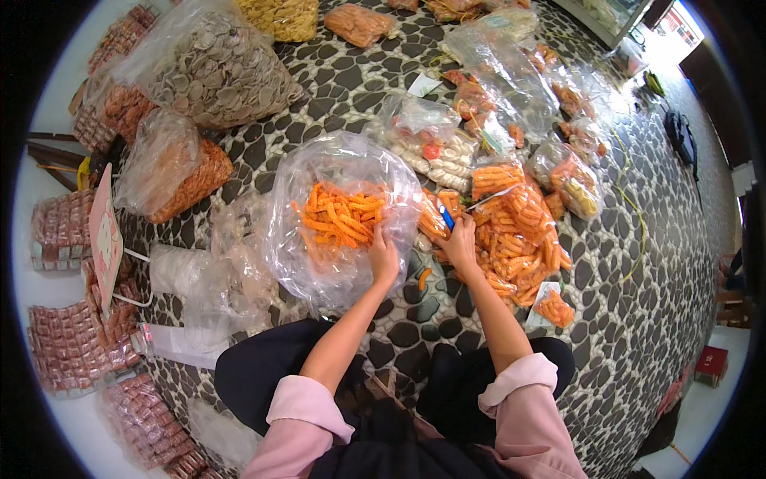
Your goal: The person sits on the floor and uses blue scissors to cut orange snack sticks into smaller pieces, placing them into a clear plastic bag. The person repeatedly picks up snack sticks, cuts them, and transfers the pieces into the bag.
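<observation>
My left hand (384, 254) reaches into the right side of a large clear plastic bag (287, 239), beside orange stick snacks (338, 215) heaped inside. Whether its fingers hold any sticks is unclear. Over to the right, my right hand (459, 239) is at a blue-handled tool (446, 218), possibly a stapler, with its fingers curled around the lower end. Small filled bags of orange sticks (508, 251) lie piled against that hand's right side. One loose orange stick (424, 279) rests on the pebble-patterned floor between my forearms.
A big bag of greyish chips (221, 78) stands upper left, above a bag of orange snacks (191, 179). Empty clear bags (227, 269) lie left of the open bag. A pink folding table (106, 239) leans on its side. A bag of pale snacks (440, 164) sits ahead.
</observation>
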